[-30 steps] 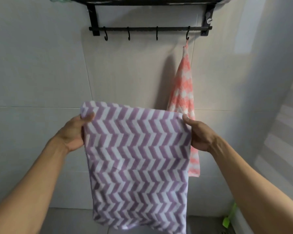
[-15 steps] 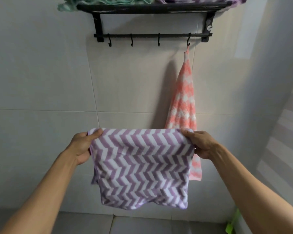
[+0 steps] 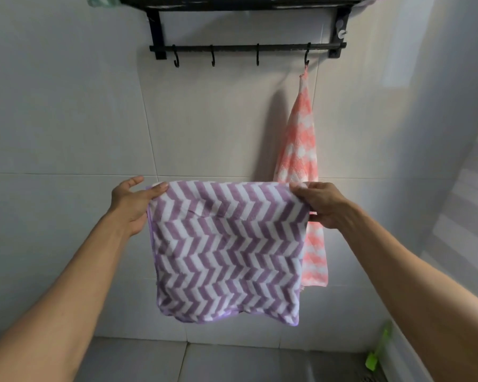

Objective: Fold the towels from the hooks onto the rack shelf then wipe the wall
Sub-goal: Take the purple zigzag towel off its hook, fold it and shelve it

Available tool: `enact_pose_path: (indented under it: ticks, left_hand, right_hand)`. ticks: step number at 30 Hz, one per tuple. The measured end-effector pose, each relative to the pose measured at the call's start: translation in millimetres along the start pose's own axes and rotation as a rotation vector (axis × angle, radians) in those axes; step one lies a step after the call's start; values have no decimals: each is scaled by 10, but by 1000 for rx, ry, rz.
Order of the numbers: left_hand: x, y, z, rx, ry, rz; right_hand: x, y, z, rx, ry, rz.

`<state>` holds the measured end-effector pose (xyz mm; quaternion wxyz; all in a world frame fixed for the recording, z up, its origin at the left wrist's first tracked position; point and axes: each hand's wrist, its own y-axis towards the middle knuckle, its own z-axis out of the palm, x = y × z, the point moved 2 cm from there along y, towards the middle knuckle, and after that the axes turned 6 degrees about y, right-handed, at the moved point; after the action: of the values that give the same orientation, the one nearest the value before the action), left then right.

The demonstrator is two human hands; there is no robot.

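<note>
A purple-and-white chevron towel (image 3: pixel 226 252) hangs folded in half between my hands in front of the wall. My left hand (image 3: pixel 131 205) pinches its top left corner with the thumb, the other fingers spread behind. My right hand (image 3: pixel 319 204) grips the top right corner. Behind it a pink-and-white towel (image 3: pixel 301 139) hangs from the rightmost hook (image 3: pixel 307 55) of the black rack (image 3: pixel 246 48). The rack shelf (image 3: pixel 232 1) runs along the top edge, with a green towel (image 3: pixel 102 0) showing at its left end.
Three bare hooks (image 3: pixel 213 57) sit left of the pink towel. The tiled wall (image 3: pixel 66 106) fills the background and meets a side wall at the right. Grey floor tiles (image 3: pixel 232 359) lie below, with a green object (image 3: pixel 377 351) in the right corner.
The towel was hanging long, then its lower half was brought up, so it now hangs doubled and shorter. Both hands dropped lower and hold the fold's top corners.
</note>
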<state>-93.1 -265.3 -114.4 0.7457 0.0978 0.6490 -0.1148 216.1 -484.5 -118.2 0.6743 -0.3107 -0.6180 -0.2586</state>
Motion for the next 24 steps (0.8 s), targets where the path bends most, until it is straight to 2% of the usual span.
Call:
enact_pose_path:
  ticks: [2,6,10,15,18,20,24]
  left_hand:
    - [16,11,-20,40,58,-6]
    - [32,58,-68,-40,51,38]
    - [115,22,-36,81,152,1]
    - [129,41,-18,-29,31,-29]
    - [150,65,-21,-25,87,-27]
    - [149,77,-35,-21,97,-29]
    - [132,84,-71,55,161,-7]
  right_hand:
    - [-9,21,4,10,30,-16]
    - [47,15,19,45,19,-42]
    - [75,22,-9,75,-54,-35]
    - [52,64,-52,47,4,-37]
    - [20,79,-46,43,-49,-24]
    - [8,78,-20,25,1,-42]
    - [47,49,-33,173,10,1]
